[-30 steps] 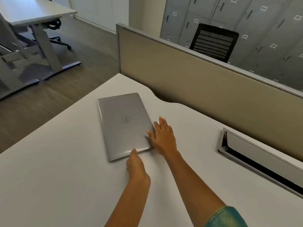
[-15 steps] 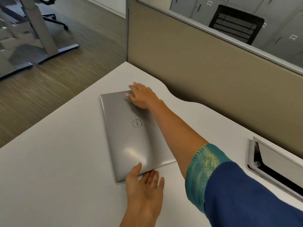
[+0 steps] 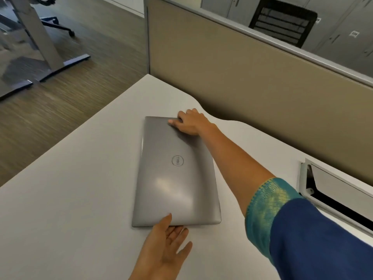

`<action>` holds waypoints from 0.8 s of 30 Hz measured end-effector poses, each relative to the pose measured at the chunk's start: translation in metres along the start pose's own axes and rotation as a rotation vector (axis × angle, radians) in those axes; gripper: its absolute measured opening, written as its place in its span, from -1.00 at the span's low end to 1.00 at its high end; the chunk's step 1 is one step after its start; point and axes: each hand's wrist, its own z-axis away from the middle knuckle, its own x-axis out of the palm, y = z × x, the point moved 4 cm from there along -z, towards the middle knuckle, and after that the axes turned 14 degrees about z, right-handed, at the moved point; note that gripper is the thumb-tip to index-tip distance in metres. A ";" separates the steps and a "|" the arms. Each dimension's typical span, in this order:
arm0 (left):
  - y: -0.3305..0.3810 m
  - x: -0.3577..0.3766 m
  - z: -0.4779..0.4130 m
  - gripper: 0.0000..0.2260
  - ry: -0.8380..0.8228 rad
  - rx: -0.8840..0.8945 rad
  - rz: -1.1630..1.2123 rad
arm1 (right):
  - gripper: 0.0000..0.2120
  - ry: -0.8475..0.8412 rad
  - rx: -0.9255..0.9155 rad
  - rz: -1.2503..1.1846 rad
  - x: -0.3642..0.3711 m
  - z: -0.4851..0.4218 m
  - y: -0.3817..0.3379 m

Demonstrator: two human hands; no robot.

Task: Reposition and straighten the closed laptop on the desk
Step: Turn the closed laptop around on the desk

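Note:
A closed silver laptop (image 3: 173, 178) lies flat on the white desk (image 3: 70, 199), its long side running away from me. My right hand (image 3: 190, 122) grips its far right corner, thumb on the lid and fingers curled over the far edge. My left hand (image 3: 167, 245) holds the near edge, thumb on top of the lid and fingers under or against that edge, palm turned up.
A tan partition (image 3: 252, 81) runs along the desk's far side. An open cable hatch (image 3: 333, 195) is set into the desk at the right. The desk's left edge drops to a wood floor with another desk's leg (image 3: 40, 37). A black chair (image 3: 282, 21) stands behind the partition.
My right hand went from the laptop's near right corner to its far corner. The laptop has turned so that its long sides point straighter away from me. The left hand stays at the near edge.

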 end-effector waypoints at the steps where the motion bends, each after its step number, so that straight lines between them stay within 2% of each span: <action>1: 0.001 -0.005 0.003 -0.60 0.001 0.014 -0.044 | -0.41 -0.019 0.038 -0.046 0.006 0.012 0.016; 4: 0.001 -0.017 0.010 -0.72 0.009 0.124 -0.205 | -0.46 -0.053 0.129 -0.135 0.023 0.055 0.058; 7: -0.001 -0.028 0.013 -0.71 0.020 0.291 -0.372 | -0.45 -0.060 0.220 -0.243 0.041 0.112 0.087; 12: -0.004 -0.041 0.025 -0.81 0.073 0.486 -0.458 | -0.42 -0.013 0.402 -0.433 0.079 0.212 0.111; 15: -0.014 -0.043 0.033 -0.68 0.098 0.531 -0.560 | -0.42 0.012 0.512 -0.619 0.095 0.269 0.120; 19: -0.033 -0.043 0.045 -0.73 0.081 0.578 -0.749 | -0.45 0.074 0.670 -0.801 0.110 0.353 0.135; 24: -0.072 -0.029 0.055 -0.67 0.009 0.579 -0.956 | -0.44 0.121 0.920 -0.965 0.158 0.471 0.152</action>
